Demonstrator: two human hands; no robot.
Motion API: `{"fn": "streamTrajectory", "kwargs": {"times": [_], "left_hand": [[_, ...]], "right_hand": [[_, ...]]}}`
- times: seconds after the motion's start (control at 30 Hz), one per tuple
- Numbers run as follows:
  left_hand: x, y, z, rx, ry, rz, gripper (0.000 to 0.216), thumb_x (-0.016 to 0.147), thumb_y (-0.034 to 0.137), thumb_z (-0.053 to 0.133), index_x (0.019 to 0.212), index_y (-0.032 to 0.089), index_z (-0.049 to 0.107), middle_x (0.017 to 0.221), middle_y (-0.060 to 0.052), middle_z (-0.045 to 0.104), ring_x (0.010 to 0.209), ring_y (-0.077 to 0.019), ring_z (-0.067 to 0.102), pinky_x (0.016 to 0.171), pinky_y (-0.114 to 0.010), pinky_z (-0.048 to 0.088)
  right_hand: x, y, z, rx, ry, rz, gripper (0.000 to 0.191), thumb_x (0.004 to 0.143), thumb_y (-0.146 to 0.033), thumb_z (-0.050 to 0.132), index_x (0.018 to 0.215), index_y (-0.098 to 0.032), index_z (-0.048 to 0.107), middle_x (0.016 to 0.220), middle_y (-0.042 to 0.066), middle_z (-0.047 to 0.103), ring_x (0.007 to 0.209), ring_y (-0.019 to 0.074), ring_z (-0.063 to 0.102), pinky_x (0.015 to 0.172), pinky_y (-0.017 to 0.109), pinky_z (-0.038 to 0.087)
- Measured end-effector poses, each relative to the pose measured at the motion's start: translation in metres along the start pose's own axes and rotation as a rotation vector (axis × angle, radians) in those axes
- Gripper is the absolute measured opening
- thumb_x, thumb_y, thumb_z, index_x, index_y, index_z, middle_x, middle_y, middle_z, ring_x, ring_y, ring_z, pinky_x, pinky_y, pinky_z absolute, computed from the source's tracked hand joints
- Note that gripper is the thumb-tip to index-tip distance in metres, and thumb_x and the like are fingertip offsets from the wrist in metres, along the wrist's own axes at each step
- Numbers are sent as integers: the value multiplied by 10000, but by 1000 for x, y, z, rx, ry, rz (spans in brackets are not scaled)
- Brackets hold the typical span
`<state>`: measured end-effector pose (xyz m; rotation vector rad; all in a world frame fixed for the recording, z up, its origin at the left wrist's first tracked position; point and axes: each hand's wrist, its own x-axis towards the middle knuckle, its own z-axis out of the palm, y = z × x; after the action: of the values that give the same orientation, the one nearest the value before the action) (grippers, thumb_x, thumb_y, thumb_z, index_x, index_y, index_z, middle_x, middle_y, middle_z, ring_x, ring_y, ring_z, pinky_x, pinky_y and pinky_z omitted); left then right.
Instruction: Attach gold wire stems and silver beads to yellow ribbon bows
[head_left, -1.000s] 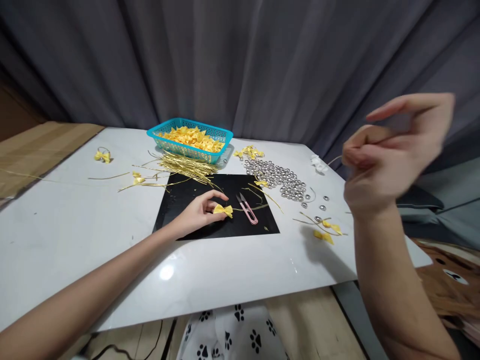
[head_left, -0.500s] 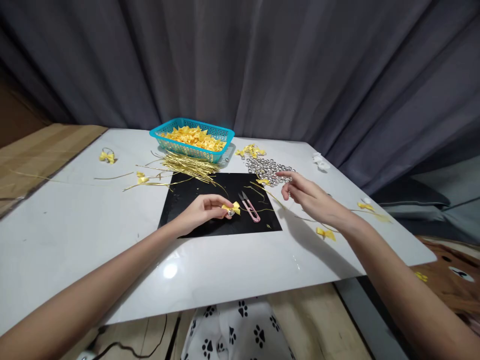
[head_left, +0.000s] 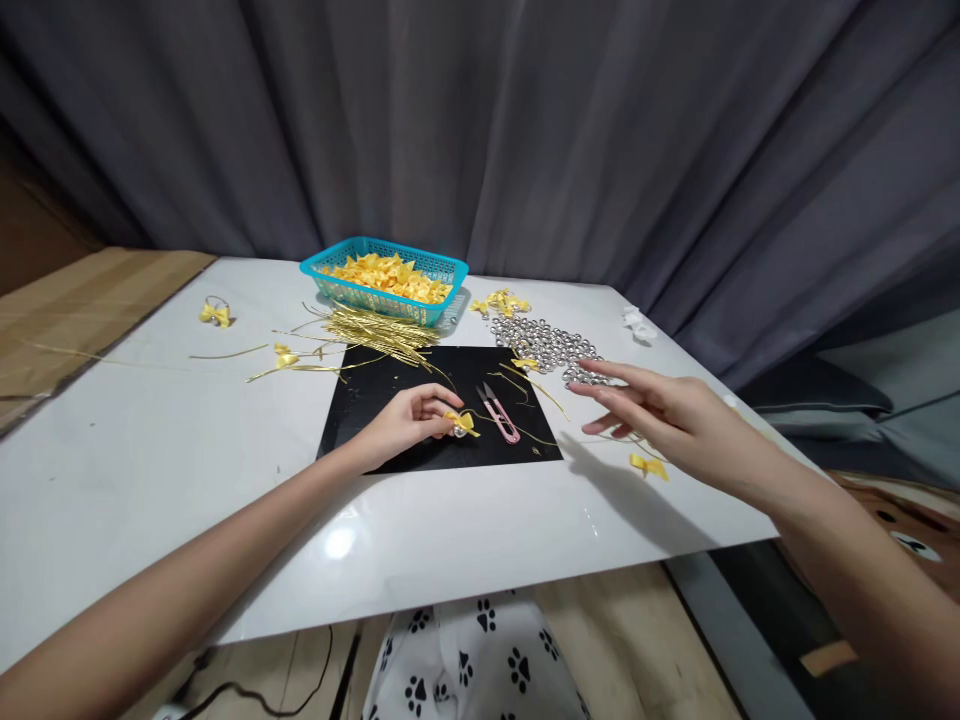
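Observation:
Over the black mat [head_left: 375,440], my left hand [head_left: 409,422] pinches a small yellow ribbon bow [head_left: 466,422] with a shiny silver bell at its underside. A thin gold tie trails from the bow toward the right. My right hand [head_left: 660,408] hovers above the table's right half, fingers stretched and apart, holding nothing visible. Its fingertips are beside a spread of silver bells [head_left: 544,343]. Pink thread snips [head_left: 500,415] lie on the mat between the hands. Another yellow bow [head_left: 648,466] lies just below my right hand.
A turquoise basket [head_left: 459,272] heaped with yellow bows stands at the back, with a bundle of gold ties [head_left: 379,333] in front. More loose bows [head_left: 501,301] lie behind the bells. A finished-looking bow with a loop [head_left: 215,314] sits far left. White scraps [head_left: 639,325] lie back right.
My right hand has moved right and toward me, away from the bells, and its fingers have straightened. My left hand stays nearly in place; the bow in it has tilted slightly.

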<state>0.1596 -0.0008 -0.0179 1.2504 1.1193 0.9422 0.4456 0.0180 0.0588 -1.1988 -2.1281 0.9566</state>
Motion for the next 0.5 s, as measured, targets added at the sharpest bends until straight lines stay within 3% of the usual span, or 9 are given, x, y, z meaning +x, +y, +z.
{"fn": "streamTrajectory", "kwargs": {"times": [0.1,0.23,0.3,0.33,0.4,0.5], "left_hand": [[0,-1,0,-22,4,9,271,668,160,697,904,148,565,731,-3,652,638,-102,602,635,-232,445],[1,-1,0,-3,22,11,282,681,170,681,929,151,548,740,2,628,684,-112,606,630,-230,449],[1,-2,0,13,12,19,301,680,162,676,947,156,536,751,1,625,698,-111,601,639,-230,452],[1,-2,0,17,-6,26,316,674,155,678,953,160,529,766,-3,631,699,-109,598,647,-233,454],[2,-3,-1,27,-67,35,324,662,152,685,945,162,527,782,-11,641,689,-105,591,659,-241,457],[2,-3,-3,81,-181,27,265,664,171,683,901,148,567,738,-13,632,658,-101,574,639,-238,441]], "right_hand": [[-1,1,-2,-66,-31,127,419,818,-513,556,925,-132,690,818,121,700,543,181,657,438,268,494],[-3,-1,-17,53,-94,223,404,738,-538,633,681,-139,671,660,107,672,391,119,549,367,245,389],[-4,-1,-32,196,-80,212,384,739,-533,637,628,-165,646,434,30,531,292,68,372,330,235,283],[-4,0,-41,276,-39,211,368,753,-533,624,631,-186,636,335,-28,378,276,55,259,318,227,208],[-2,3,-59,380,76,222,361,747,-533,629,587,-214,575,344,-67,223,318,55,158,330,226,111],[5,9,-74,413,132,256,444,679,-550,676,502,-207,458,442,-56,203,381,54,149,362,234,82]]}}
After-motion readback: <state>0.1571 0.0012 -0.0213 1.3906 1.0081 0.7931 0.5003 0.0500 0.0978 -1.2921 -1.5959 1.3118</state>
